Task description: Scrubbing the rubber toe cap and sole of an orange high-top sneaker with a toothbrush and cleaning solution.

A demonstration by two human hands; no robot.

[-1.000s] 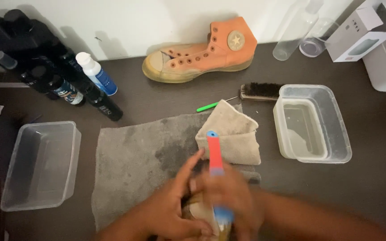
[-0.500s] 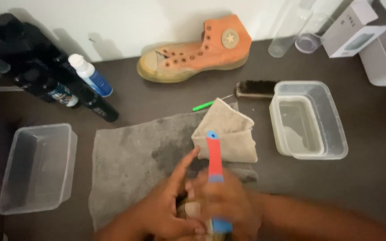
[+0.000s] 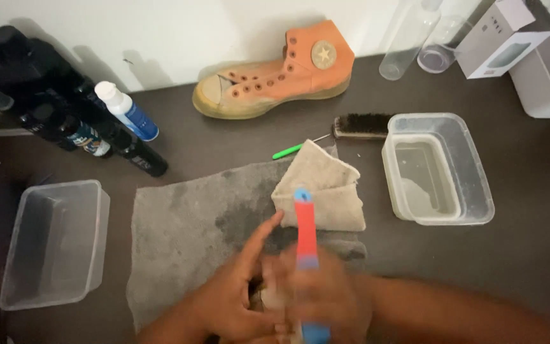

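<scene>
Work surface: dark brown tabletop [image 3: 529, 191], backed by a white wall [image 3: 179, 38] along its far edge. Bare table shows to the right of the hands and in a strip between the towel and the far row of items; the left and near edges are crowded.

Grey rectangular towel [image 3: 186, 229] — spread flat at centre, with a darker damp patch toward its middle. A folded beige cloth [image 3: 326, 191] lies on its far right corner.

Red-and-blue plastic brush handle [image 3: 306, 242] — stands over the near edge of the towel, just before the folded cloth. The right hand [image 3: 326, 299] is wrapped around its lower part, fingers curled tight on it; the hand is blurred.

Left hand [image 3: 237, 299] — just beside the right, touching a small tan object [image 3: 263, 298] wedged between the two hands; what it is cannot be told. Its forefinger is stretched out toward the brush handle, the other fingers curled around the object.

Surroundings:
- clear plastic tub [image 3: 52, 248], left of the towel;
- clear plastic tub holding water [image 3: 437, 169], right of the cloth;
- dark bristle brush [image 3: 361, 125], just beside that tub;
- green stick [image 3: 288, 151], at the cloth's far edge;
- orange high-top canvas shoe [image 3: 275, 73], on its side by the wall;
- black bottles [image 3: 97, 137] and a white-and-blue bottle [image 3: 125, 109], far left;
- clear glass cylinder [image 3: 405, 44] and white boxes [image 3: 510, 32], far right.
</scene>
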